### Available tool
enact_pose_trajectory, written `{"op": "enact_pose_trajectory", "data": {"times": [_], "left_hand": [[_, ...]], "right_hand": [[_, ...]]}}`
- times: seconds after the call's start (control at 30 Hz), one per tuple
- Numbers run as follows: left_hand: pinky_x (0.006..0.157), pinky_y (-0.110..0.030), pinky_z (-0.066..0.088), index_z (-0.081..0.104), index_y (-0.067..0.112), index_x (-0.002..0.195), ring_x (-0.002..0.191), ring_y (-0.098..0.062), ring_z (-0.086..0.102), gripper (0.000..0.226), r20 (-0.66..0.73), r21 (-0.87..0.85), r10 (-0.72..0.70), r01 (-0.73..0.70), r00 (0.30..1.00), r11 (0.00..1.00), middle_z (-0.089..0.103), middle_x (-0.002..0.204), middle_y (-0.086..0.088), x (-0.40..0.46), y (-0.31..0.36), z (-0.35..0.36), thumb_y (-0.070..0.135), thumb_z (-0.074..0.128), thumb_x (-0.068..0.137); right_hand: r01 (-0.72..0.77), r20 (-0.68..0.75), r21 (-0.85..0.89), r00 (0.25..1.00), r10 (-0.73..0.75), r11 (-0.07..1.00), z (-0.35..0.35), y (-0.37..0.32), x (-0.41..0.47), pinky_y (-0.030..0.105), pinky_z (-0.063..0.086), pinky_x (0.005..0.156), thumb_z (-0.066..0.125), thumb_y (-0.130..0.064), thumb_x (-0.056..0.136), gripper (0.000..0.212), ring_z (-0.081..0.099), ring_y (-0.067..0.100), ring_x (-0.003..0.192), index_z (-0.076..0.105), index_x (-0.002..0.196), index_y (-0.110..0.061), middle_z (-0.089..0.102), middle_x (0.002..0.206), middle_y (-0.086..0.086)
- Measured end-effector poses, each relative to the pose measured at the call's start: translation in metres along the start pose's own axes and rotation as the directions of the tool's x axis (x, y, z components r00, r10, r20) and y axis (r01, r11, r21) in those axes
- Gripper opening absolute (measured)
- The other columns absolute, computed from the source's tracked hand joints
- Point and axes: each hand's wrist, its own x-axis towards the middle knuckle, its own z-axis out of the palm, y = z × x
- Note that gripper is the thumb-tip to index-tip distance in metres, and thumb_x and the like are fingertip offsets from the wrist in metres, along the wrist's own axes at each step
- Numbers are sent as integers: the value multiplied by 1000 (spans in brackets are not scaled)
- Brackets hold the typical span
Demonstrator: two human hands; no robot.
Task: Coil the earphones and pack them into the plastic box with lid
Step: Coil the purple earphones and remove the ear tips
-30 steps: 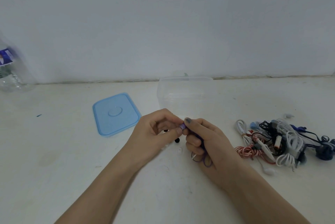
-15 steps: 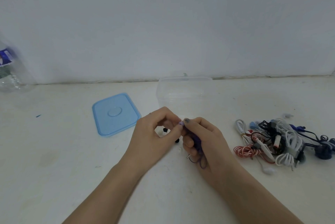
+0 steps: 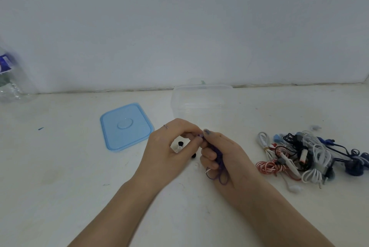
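My right hand [image 3: 223, 153] grips a coiled purple earphone cable [image 3: 219, 168], whose loops hang out below the curled fingers. My left hand [image 3: 169, 147] pinches the purple end of that cable, fingertips meeting the right thumb. Black earbuds [image 3: 180, 144] dangle under the left hand. The clear plastic box [image 3: 201, 99] stands open just behind both hands. Its blue lid [image 3: 125, 126] lies flat on the table to the left of the box.
A tangled pile of earphones [image 3: 311, 157] in white, red, black and blue lies on the right of the table. A clear plastic bottle [image 3: 10, 79] stands at the far left against the white wall.
Both hands have stayed at the same spot in front of the box, working the purple cable. The left fingers have shifted slightly on its end.
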Motion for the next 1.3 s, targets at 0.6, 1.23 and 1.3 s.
{"op": "enact_pose_trajectory", "data": {"times": [0.6, 1.23, 1.3], "left_hand": [[70, -27, 53, 73, 3, 91, 79, -9, 62, 4, -6, 141, 214, -211, 977, 967, 66, 88, 0, 6, -15, 3, 2, 73, 87], [79, -20, 49, 70, 12, 96, 87, -7, 63, 11, 60, 137, 136, -143, 989, 980, 66, 94, 7, 3, -6, -11, 2, 70, 92], [80, -17, 47, 69, 12, 94, 86, -6, 62, 8, 62, 136, 119, -126, 991, 983, 65, 93, 8, 2, -7, -12, 4, 71, 92]], "right_hand": [[-128, 112, 147, 987, 112, 981, -4, 0, 7, 20, 12, 45, 66, -33, 86, 24, 29, 6, 41, 57, 93, -11, 32, 64, -2], [-130, 111, 81, 986, 120, 988, -1, -3, 9, 23, 10, 48, 62, -30, 90, 25, 24, 7, 42, 61, 69, -17, 31, 66, -1], [-117, 122, 121, 987, 102, 986, 1, -5, 8, 20, 13, 41, 58, -23, 93, 17, 26, 6, 40, 62, 80, -13, 39, 64, -1]]}}
